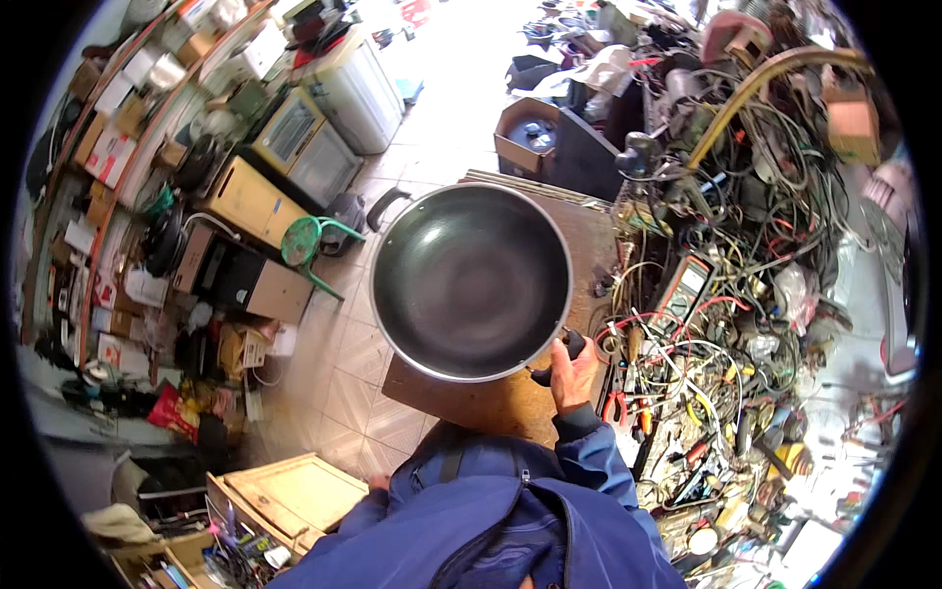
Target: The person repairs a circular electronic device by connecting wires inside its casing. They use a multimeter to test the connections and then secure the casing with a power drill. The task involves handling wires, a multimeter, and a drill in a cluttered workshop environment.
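A deep black frying pan [471,280] with a pale rim spans the middle of the view, over a brown wooden table [520,404]. Its inside faces up, and a light patch shines on the coating. One dark loop handle [386,206] sticks out at the far left of the rim. My right hand [574,375] is closed around the opposite handle, at the near right. Whether the pan touches the table is hidden beneath it. Only a sliver of my left hand [378,483] shows beside my blue jacket, its fingers hidden.
Cables, pliers and a multimeter [684,288] crowd the right side. Beyond the table stands an open cardboard box [527,135]. To the left are a green stool [302,240], stacked appliances and loaded shelves. An open wooden drawer [294,496] lies near left.
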### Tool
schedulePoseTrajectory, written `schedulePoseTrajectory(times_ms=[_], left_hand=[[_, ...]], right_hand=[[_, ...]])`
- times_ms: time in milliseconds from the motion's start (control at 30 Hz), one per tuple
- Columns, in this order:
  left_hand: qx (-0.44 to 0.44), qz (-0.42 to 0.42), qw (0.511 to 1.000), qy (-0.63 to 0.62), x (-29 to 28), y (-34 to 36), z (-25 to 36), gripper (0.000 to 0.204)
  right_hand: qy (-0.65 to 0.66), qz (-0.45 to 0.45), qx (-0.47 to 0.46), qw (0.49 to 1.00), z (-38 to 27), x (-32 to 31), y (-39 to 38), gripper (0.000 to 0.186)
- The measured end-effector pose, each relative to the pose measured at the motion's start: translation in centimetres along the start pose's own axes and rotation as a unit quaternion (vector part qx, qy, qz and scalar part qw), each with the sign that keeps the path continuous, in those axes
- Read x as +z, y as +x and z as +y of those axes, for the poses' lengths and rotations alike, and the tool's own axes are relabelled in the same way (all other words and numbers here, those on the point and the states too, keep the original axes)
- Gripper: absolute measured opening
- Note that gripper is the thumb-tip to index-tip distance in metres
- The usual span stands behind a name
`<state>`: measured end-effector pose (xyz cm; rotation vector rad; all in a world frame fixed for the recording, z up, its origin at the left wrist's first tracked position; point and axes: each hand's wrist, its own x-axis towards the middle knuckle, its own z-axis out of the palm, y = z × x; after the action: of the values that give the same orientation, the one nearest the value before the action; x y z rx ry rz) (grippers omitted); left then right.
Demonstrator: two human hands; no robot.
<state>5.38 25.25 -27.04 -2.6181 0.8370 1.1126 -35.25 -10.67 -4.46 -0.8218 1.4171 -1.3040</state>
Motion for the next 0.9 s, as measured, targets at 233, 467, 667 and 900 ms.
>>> schedulePoseTrajectory(times_ms=[233,467,667,900], left_hand=[[-0.025,-0.01,0.999,-0.026,8.2,-3.0,-10.7,0.046],[-0.027,0.146,0.953,-0.263,-1.0,4.5,-4.8,0.042],[0.151,0.127,0.945,-0.262,-11.6,10.6,0.6,0.045],[0.423,-0.008,0.834,-0.353,-25.5,8.6,16.1,0.053]], right_hand=[[-0.036,-0.016,-0.021,0.999,0.4,0.4,-0.7,0.022],[-0.079,-0.003,-0.064,0.995,0.5,1.0,-0.8,0.025],[-0.105,0.086,-0.074,0.988,0.8,1.5,-1.1,0.023],[-0.152,0.188,-0.078,0.967,1.7,2.3,-1.2,0.03]])
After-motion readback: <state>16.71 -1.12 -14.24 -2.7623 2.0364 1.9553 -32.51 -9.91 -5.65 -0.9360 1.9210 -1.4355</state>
